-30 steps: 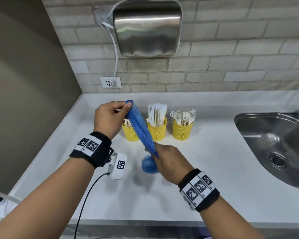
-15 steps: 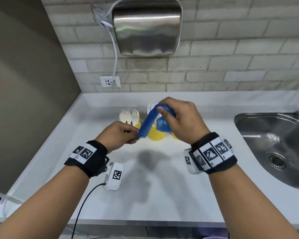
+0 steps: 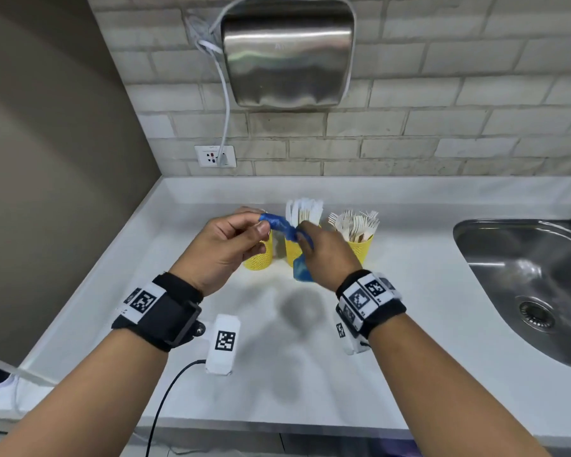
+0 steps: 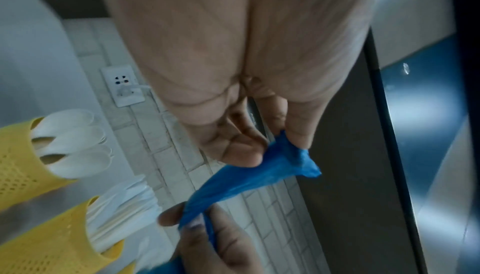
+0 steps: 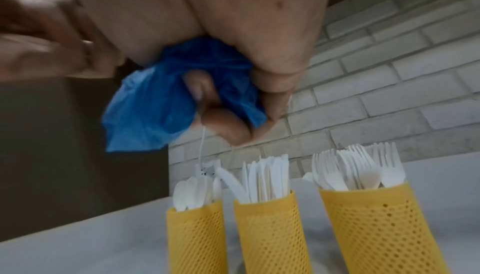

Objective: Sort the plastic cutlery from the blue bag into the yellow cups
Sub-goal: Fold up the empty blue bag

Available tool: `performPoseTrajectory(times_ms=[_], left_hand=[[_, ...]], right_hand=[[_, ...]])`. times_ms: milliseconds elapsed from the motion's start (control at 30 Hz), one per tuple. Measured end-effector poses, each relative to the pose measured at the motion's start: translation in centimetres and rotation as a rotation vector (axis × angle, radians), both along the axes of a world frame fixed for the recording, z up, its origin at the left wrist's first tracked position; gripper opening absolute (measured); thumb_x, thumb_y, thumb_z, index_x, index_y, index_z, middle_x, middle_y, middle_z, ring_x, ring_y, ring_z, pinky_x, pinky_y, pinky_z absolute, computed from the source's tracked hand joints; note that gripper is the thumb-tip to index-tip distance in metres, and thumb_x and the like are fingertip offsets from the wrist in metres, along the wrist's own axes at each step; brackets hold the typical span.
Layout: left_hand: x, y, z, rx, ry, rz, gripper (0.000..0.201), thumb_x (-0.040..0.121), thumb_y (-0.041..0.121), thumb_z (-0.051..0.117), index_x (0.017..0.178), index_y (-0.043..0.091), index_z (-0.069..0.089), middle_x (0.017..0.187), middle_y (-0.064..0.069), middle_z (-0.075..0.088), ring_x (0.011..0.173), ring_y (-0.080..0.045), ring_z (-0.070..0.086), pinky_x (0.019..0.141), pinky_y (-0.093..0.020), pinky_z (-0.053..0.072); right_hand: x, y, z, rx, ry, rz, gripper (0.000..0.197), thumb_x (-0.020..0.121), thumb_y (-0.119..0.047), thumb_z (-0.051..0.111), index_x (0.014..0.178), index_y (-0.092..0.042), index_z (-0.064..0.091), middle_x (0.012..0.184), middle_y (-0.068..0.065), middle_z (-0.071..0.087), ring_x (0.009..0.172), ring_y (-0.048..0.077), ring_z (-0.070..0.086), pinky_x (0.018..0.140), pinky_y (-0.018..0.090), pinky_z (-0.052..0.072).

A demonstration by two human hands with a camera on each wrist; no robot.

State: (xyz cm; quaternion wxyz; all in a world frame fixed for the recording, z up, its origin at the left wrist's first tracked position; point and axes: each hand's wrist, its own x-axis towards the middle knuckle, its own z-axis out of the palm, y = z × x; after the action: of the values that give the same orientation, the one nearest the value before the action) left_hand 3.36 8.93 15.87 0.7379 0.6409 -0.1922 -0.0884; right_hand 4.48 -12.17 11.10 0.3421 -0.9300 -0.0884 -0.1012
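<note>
Head view: above the white counter [image 3: 310, 374], near its back edge, the left hand [image 3: 226, 249] pinches one end of the crumpled blue plastic bag [image 3: 282, 225]; the right hand [image 3: 327, 255] grips the rest.

Left wrist view: thumb and fingertip [image 4: 241, 155] pinch the bag's corner.

Right wrist view: curled fingers [image 5: 223, 122] clutch the bag above three yellow perforated cups [image 5: 270, 235] holding white cutlery.

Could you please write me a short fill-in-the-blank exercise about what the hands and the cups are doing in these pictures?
1. Both hands hold the twisted ____ bag between them.
2. The right hand bunches the bag above the ____ cups.
3. The cup nearest the sink holds white plastic ____.
4. The left hand pinches one ____ of the bag.

Missing words: blue; yellow; forks; end
</note>
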Motion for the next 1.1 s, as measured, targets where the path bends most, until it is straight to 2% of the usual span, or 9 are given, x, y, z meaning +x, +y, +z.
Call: performPoseTrajectory(times_ms=[133,233,500,600,700,800,900,967,1100], left_hand=[[0.1,-0.6,-0.1,0.148,-0.204,0.133,0.019,0.096,0.014,0.064,0.108,0.004,0.076,0.132,-0.010,0.064,0.109,-0.015,0.066,0.086,-0.025,0.056],[0.4,-1.0,-0.4,0.225,-0.221,0.228,0.017,0.100,0.006,0.061,0.109,0.003,0.076,0.119,-0.018,0.070,0.095,-0.013,0.069,0.081,-0.023,0.057],[2.5,-0.8,-1.3,0.288,-0.272,0.449,0.014,0.099,0.007,0.066,0.099,0.013,0.078,0.102,-0.004,0.073,0.087,-0.016,0.071,0.084,-0.030,0.061],[3.0,-0.3,-2.1,0.355,-0.293,0.535,0.014,0.099,0.011,0.066,0.098,0.016,0.079,0.100,-0.005,0.073,0.088,-0.029,0.071,0.087,-0.039,0.060],[3.4,0.5,-2.8,0.452,-0.324,0.597,0.013,0.099,0.016,0.067,0.097,0.018,0.079,0.094,-0.006,0.073,0.081,-0.025,0.071,0.083,-0.037,0.059],[3.5,0.8,-3.3,0.529,-0.366,0.607,0.014,0.099,0.017,0.067,0.103,0.013,0.080,0.087,-0.003,0.070,0.072,-0.010,0.069,0.075,-0.023,0.056],[3.1,0.8,-3.6,0.645,-0.472,0.587,0.016,0.099,0.014,0.066,0.105,0.010,0.080,0.081,0.002,0.065,0.066,-0.004,0.061,0.069,-0.003,0.042],[2.6,0.8,-3.8,0.744,-0.570,0.559,0.014,0.099,0.013,0.066,0.104,0.011,0.079,0.081,0.003,0.064,0.066,-0.008,0.054,0.069,-0.002,0.038],[1.9,0.8,-4.6,0.802,-0.648,0.439,0.013,0.099,0.016,0.066,0.102,0.014,0.079,0.088,0.002,0.068,0.074,-0.012,0.057,0.070,-0.017,0.047]], right_hand=[[-2.3,1.8,-1.8,-0.053,0.161,0.169,0.014,0.103,-0.019,0.042,0.110,-0.017,0.054,0.084,0.012,0.059,0.083,0.037,0.059,0.074,0.049,0.053],[-4.1,2.7,-2.2,-0.081,0.218,0.222,0.014,0.105,-0.024,0.038,0.109,-0.022,0.051,0.094,0.013,0.067,0.083,0.039,0.061,0.076,0.052,0.052],[-7.0,2.6,-2.3,-0.081,0.211,0.299,0.025,0.105,-0.021,0.043,0.098,-0.004,0.060,0.102,0.011,0.056,0.092,0.030,0.055,0.086,0.047,0.046],[-7.2,1.4,-1.1,-0.025,0.157,0.299,0.018,0.102,-0.017,0.047,0.094,-0.006,0.060,0.101,0.007,0.057,0.090,0.025,0.056,0.084,0.039,0.047],[-7.1,0.2,0.6,0.058,0.125,0.279,0.014,0.098,-0.008,0.048,0.102,-0.014,0.060,0.089,-0.007,0.063,0.081,0.011,0.057,0.075,0.026,0.047],[-6.9,-0.5,2.7,0.069,0.083,0.262,0.011,0.103,-0.011,0.049,0.105,-0.010,0.059,0.074,-0.007,0.063,0.068,0.010,0.055,0.068,0.026,0.044],[-6.3,-0.9,4.7,0.033,-0.021,0.217,0.014,0.100,-0.014,0.056,0.087,-0.018,0.059,0.064,-0.006,0.061,0.062,0.014,0.053,0.065,0.030,0.040],[-5.4,-1.4,6.0,0.075,-0.122,0.161,0.018,0.091,-0.006,0.063,0.083,-0.022,0.062,0.068,-0.009,0.057,0.062,0.012,0.050,0.062,0.030,0.039],[-3.4,-1.8,7.6,0.292,-0.168,0.121,0.027,0.080,0.010,0.057,0.095,-0.010,0.067,0.089,0.010,0.062,0.076,0.017,0.066,0.070,0.027,0.055]])
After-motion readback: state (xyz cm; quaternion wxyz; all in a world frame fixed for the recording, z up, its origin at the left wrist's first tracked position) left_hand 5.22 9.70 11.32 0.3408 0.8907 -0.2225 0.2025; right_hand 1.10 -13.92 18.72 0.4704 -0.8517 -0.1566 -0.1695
